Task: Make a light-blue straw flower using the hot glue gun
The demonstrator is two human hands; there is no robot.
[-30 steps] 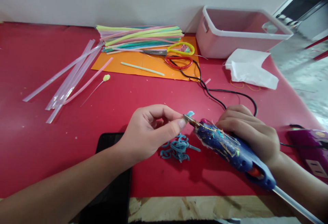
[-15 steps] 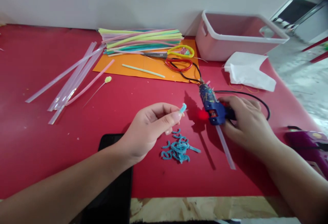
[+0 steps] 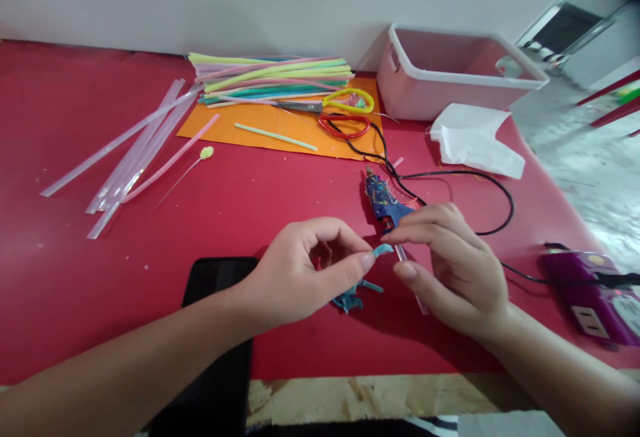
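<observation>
While pinching a small blue curl (image 3: 383, 249) between thumb and forefinger of the left hand (image 3: 305, 277), other fingers curled in, holds it just on the near side of the glue gun (image 3: 383, 200); has the right hand (image 3: 450, 264) half open and gripping nothing, forefinger stretched to the curl's end, contact too close to tell; has the gun lying on the red table (image 3: 75, 257), nozzle pointing away, clear stick running back under the right hand; has a pile of blue curls (image 3: 350, 298) nearer than the gun, below the left fingers, and a black phone (image 3: 215, 337) to the gun's near left; shows, beyond the gun, an orange sheet (image 3: 260, 132), scissors (image 3: 345, 100) and a bundle of coloured straws (image 3: 273, 74); beyond and right of it, a pink tub (image 3: 450, 77) and white tissue (image 3: 475, 140); to its near right, a purple device (image 3: 590, 287); well left of it, clear sticks (image 3: 135, 150).
</observation>
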